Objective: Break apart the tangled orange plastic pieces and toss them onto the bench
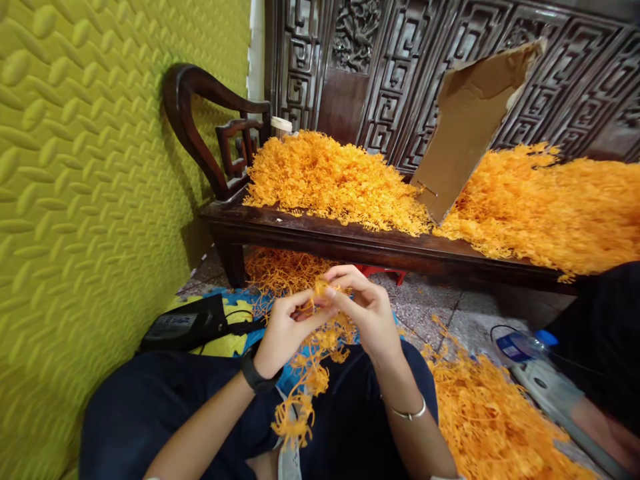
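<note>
While the padded yellow-green wall panel (75, 200) fills the left edge, a flat black pouch (185, 325) lies on the floor beside the person's dark-trousered leg. Next comes the left hand (285, 330), a black watch on its wrist, its fingers pinched on a tangled strand of orange plastic flower pieces (307, 373). The strand's top sits between the two hands, and the rest hangs below them onto the lap. The right hand (367, 313), with a thin silver bangle on the wrist, touches the left at the fingertips and grips the same strand from the other side. Above, a dark carved wooden bench (350, 243) carries heaps of like orange pieces and a torn cardboard sheet (470, 120). At far right lies a clear plastic bottle with a blue cap (530, 345).
</note>
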A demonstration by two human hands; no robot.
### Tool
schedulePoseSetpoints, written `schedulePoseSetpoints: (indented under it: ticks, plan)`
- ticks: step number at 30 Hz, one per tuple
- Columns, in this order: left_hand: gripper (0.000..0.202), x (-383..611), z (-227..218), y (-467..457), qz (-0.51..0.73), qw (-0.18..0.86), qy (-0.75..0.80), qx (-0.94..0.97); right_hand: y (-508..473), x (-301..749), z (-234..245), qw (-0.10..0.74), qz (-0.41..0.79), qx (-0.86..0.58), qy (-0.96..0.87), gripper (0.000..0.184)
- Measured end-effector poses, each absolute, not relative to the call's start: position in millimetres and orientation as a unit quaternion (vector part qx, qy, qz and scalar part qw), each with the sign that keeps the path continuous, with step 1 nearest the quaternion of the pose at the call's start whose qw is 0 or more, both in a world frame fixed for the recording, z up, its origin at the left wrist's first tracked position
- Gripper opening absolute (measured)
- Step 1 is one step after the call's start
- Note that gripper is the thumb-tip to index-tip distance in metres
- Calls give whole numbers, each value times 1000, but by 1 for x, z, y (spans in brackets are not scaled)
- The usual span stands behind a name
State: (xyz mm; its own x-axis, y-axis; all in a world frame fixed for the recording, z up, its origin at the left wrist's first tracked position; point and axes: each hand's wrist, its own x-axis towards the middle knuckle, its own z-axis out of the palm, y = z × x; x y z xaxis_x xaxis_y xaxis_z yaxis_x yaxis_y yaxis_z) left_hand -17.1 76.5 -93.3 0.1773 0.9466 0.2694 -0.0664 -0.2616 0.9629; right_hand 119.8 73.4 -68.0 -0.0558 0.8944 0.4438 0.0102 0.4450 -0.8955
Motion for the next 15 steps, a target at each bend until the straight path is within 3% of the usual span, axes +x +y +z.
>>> schedulePoseSetpoints:
  ticks: [4,8,15]
  plan:
    - [21,-18,-92,74,524,487,377,588,75,113,-74,638,401,-372,-542,7]
    - [23,-18,-93,74,530,481,382,585,79,104,-84,668,494,-369,-416,12]
    - [25,-18,-98,79,508,530,375,567,90,103,-99,651,588,-356,-322,19]
